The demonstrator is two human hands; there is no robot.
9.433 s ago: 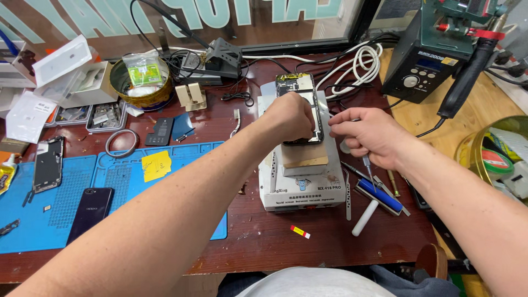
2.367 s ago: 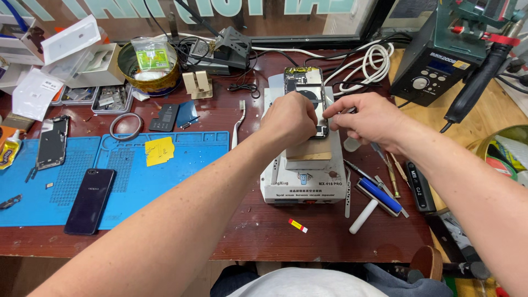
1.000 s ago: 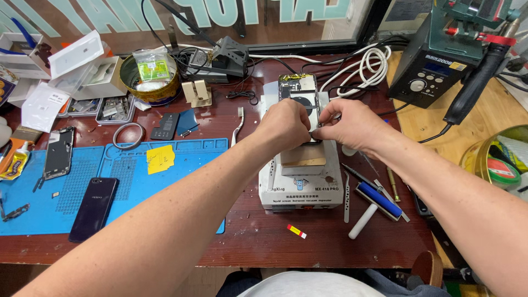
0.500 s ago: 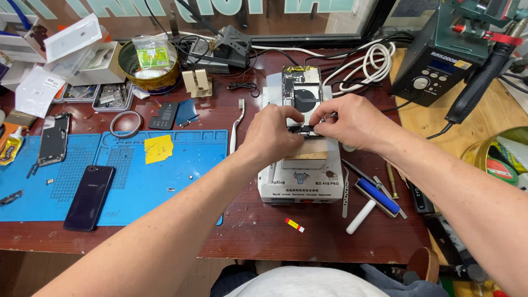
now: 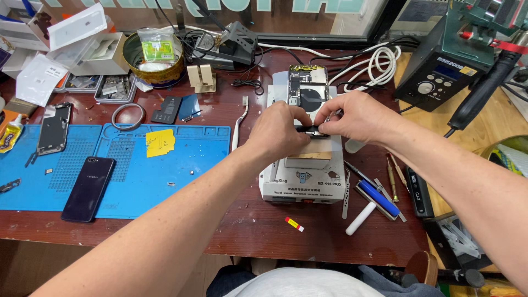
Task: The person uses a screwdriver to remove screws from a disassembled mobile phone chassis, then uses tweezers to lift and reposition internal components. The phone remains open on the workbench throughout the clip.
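I see a dark red bench (image 5: 181,231) crowded with repair gear. A blue mat (image 5: 165,170) covers its left part, with a dark phone (image 5: 88,188) lying face up on it and a yellow note (image 5: 160,142) near its top edge. A white heating unit (image 5: 304,184) sits at bench centre; to its far right stands a dark green station (image 5: 440,77) with a knob, and white cable (image 5: 379,63) is coiled between them. An opened phone (image 5: 308,88), its internals showing, lies on the top of the unit, pointing away from me. My left hand (image 5: 278,135) and my right hand (image 5: 355,116) meet at the near end of that phone; the fingertips of both pinch a small black part (image 5: 313,130) between them, just above a tan pad (image 5: 311,155) on the unit. A round tin (image 5: 154,58) holding a green packet stands at the back left. A blue-handled tool (image 5: 379,198) and a white tube (image 5: 360,219) lie just right of the unit. A small red-and-yellow tag (image 5: 294,224) lies in front of it.
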